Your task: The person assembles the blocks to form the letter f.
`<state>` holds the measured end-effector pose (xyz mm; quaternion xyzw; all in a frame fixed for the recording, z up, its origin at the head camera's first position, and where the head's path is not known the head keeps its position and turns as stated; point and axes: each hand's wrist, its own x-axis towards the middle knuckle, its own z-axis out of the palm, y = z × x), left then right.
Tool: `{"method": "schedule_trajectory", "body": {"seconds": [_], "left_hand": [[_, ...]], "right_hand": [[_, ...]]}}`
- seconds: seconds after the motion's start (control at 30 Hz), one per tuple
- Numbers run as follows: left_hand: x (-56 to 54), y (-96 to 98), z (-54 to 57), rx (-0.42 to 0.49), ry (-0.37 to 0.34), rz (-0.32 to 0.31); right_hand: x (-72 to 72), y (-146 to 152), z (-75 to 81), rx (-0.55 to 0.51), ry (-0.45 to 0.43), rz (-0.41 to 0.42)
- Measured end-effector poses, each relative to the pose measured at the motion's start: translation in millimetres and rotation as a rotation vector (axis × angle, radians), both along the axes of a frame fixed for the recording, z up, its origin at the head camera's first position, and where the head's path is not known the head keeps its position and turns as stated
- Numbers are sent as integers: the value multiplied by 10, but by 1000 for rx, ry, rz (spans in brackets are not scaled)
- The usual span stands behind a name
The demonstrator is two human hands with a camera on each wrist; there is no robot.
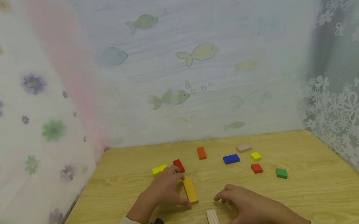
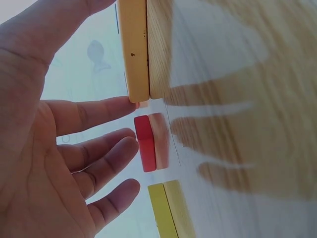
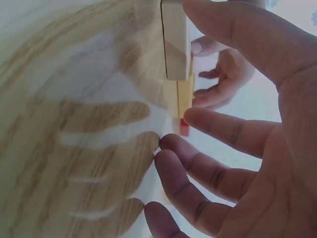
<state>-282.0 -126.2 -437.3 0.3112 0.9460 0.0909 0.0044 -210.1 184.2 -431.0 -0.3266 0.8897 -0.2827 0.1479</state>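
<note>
Left hand (image 1: 164, 189) spread wide, thumb and index near opposite ends of orange-yellow block (image 1: 191, 192) on wood-grain table (image 1: 109, 192); can't tell if touching. Right hand (image 1: 251, 206) parted too, holding nothing, just beside plain wooden block (image 1: 213, 222).

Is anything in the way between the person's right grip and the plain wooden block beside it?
Nothing visible is: the plain wooden block lies right beside the right grip, with no other block between. The orange-yellow block lies farther out, by the left grip.
</note>
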Motion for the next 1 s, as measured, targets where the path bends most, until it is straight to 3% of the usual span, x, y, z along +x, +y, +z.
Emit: {"method": "schedule_trajectory", "body": {"seconds": [0.13, 0.57, 1.0], "left_hand": [[13, 8, 11, 5, -21, 4], [22, 73, 63, 3, -40, 7], [-37, 126, -43, 16, -42, -22]], "right_hand": [[-1, -14, -11, -15, -29, -5], [32, -59, -21, 5, 7, -27], [42, -124, -49, -23, -20, -18]]}}
